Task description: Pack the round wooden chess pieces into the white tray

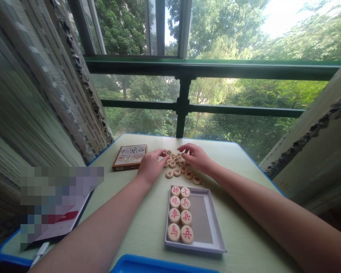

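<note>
My left hand [151, 165] reaches to the far middle of the table, its thumb and index finger pinched at the edge of a round wooden Chinese chess piece [168, 152] with a black character. Opposite it, my right hand [197, 156] has curved fingers held apart beside the loose group, holding nothing that I can see. Several dark-marked chess pieces [177, 172] lie loosely between and in front of both hands, some partly hidden by fingers. Closer to me, a shallow white box tray [219, 231] has two columns of red-marked pieces [174, 216] along its left side.
Left of my left hand lies the box lid [130, 156] with Chinese writing. A dark-edged flat object [74, 220], partly blurred out, rests at the table's left. Part of a blue object [159, 264] shows at the near edge. Windows and a green railing [136, 67] stand behind the table.
</note>
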A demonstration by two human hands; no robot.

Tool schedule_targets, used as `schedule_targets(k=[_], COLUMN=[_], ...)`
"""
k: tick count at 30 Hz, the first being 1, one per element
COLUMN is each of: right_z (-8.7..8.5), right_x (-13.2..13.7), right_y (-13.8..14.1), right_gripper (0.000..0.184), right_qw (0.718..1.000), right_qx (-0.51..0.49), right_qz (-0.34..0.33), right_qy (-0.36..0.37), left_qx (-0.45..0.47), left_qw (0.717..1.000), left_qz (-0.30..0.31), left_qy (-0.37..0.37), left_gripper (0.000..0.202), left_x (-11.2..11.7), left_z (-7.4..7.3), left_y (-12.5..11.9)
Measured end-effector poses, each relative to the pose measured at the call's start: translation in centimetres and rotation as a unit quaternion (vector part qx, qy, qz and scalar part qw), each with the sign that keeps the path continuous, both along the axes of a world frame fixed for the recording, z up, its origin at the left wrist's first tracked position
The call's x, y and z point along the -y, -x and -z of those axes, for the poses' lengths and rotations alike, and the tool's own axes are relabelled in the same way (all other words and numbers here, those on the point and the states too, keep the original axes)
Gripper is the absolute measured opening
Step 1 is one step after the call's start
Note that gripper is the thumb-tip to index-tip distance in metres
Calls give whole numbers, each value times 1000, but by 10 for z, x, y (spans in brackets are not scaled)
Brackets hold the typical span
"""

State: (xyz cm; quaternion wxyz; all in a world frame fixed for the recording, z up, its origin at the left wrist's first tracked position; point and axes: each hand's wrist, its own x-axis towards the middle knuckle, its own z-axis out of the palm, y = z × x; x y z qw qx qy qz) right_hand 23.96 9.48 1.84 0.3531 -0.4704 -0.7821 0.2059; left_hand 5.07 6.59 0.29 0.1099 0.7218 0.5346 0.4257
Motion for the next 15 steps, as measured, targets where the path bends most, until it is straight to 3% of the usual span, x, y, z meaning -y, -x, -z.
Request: schedule_targets(k=[4,15], right_z=[1,7], right_x=[-6,-2], right_y=[-7,-2], right_gripper=[27,30], right_qw=[991,987], right_qx=[105,153], right_qz=[76,44], right_qy=[-26,-22], left_qx=[5,-46], left_qw=[999,997], left_qz=[-40,23], left_qy=[10,59], left_gripper=[23,24], left_x=[-4,-8], left_z=[1,10], left_y=[3,2])
